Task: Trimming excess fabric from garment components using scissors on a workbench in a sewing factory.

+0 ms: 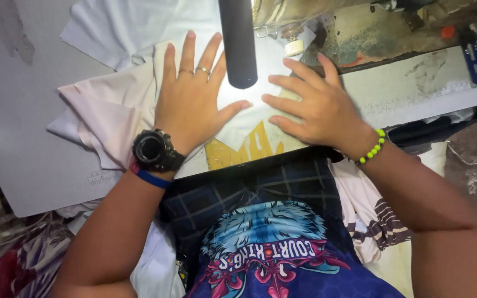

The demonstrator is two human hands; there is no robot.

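Both hands flat, nothing gripped: left hand [190,105] & right hand [311,107] press pale fabric [111,105] w/ yellow print [238,150] on bench [23,160], smoothing it under sewing machine [327,27] lamp [238,41]

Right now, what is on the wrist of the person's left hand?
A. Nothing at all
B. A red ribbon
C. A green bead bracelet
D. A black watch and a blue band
D: the left hand, pressed flat on the pale cloth, has a black watch and a blue band at the wrist; the green bead bracelet is on the right hand.
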